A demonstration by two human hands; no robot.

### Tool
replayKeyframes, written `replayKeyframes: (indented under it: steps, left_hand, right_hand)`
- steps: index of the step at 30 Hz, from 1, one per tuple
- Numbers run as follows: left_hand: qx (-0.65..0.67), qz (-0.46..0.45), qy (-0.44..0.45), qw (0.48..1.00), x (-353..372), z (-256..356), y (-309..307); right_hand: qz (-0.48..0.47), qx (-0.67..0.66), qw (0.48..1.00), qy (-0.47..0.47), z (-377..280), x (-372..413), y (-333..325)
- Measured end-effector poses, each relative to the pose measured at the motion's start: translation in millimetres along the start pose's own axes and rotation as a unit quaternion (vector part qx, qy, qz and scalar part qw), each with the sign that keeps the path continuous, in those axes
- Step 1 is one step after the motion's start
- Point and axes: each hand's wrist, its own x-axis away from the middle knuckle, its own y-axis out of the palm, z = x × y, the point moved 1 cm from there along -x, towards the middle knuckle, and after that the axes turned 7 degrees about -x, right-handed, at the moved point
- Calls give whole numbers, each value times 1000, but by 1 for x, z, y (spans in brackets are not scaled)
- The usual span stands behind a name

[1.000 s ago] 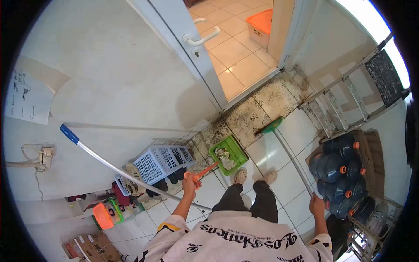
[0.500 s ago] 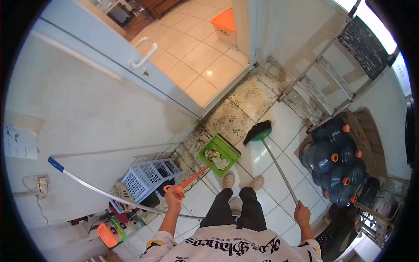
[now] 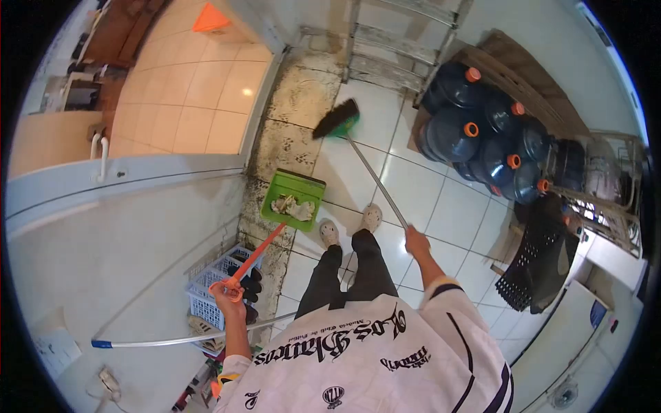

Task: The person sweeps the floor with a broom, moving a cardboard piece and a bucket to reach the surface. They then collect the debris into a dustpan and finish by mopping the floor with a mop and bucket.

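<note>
On the left, my left hand (image 3: 229, 297) is closed around the orange handle (image 3: 258, 258) of a green dustpan (image 3: 273, 187). Crumpled pale scraps (image 3: 297, 208) lie in the pan, which rests on the floor in front of my feet. My right hand (image 3: 416, 242) grips the grey stick of a broom (image 3: 377, 180). Its dark bristles (image 3: 335, 118), on a green head, touch the floor beyond the dustpan and to its right. A long silver pole with a blue tip (image 3: 165, 341) runs behind my left forearm.
Large blue water bottles (image 3: 451, 134) are stacked at the right by cardboard. A metal stepladder (image 3: 385, 51) leans at the top. The open door (image 3: 165, 165) stands at the left, near a blue crate (image 3: 205, 292) holding shoes. A black perforated basket (image 3: 525, 279) is at the right.
The view has turned toward the right, so the door and bottles appear rotated. Both hands keep their grips on the dustpan and broom, and the scraps remain in the pan.
</note>
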Motion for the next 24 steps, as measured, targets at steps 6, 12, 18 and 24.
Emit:
replayKeyframes:
  steps: [6, 12, 18, 24]
  left_hand:
    - [-12, 23, -9, 1000, -25, 1, 4]
    - [-87, 5, 44, 995, -1, 25, 44]
    - [-160, -127, 22, 979, -62, 15, 19]
    - [-192, -216, 31, 957, -135, 16, 68]
  right_hand:
    - [38, -32, 998, 41, 31, 108, -37]
    - [115, -149, 982, 8, -15, -65, -24]
    - [50, -164, 985, 32, 35, 51, 76]
    - [25, -316, 944, 91, 25, 213, 106]
